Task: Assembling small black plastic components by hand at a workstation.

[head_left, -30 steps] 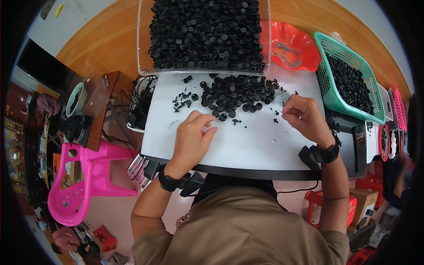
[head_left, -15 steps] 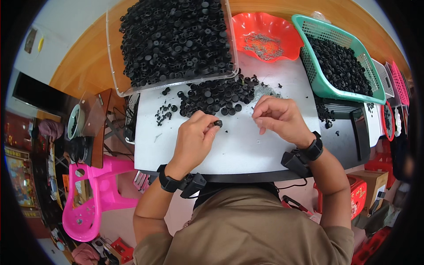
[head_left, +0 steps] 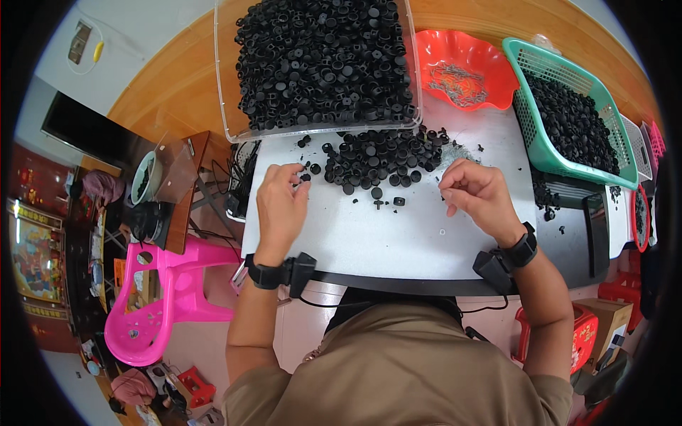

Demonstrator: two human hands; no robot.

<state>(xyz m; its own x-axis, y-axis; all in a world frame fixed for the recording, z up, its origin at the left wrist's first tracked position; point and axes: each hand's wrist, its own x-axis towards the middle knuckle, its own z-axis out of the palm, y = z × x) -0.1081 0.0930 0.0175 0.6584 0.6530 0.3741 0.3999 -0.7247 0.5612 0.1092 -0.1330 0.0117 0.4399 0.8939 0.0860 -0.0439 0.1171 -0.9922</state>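
Observation:
My left hand (head_left: 282, 209) is at the left of the white tabletop, thumb and forefinger apart. Its fingertips are around a few small black pieces (head_left: 305, 177); whether they touch one I cannot tell. My right hand (head_left: 477, 196) hovers over the right part of the tabletop with thumb and forefinger pinched. Whatever is in that pinch is too small to make out. Between the hands lies a heap of round black caps (head_left: 383, 157). One black cap (head_left: 399, 201) sits apart in front of the heap, beside a tiny black piece (head_left: 379, 205).
A clear bin (head_left: 323, 133) full of black parts stands behind the heap. To its right are a red wavy bowl (head_left: 497, 67) of small metal pieces and a green basket (head_left: 529, 135) of black parts. A pink stool (head_left: 170, 284) stands left of the table (head_left: 369, 248).
My left hand has let go of a black cap, which now lies on the tabletop, and has moved left to the small pieces. My right hand stays pinched. The whole view has shifted.

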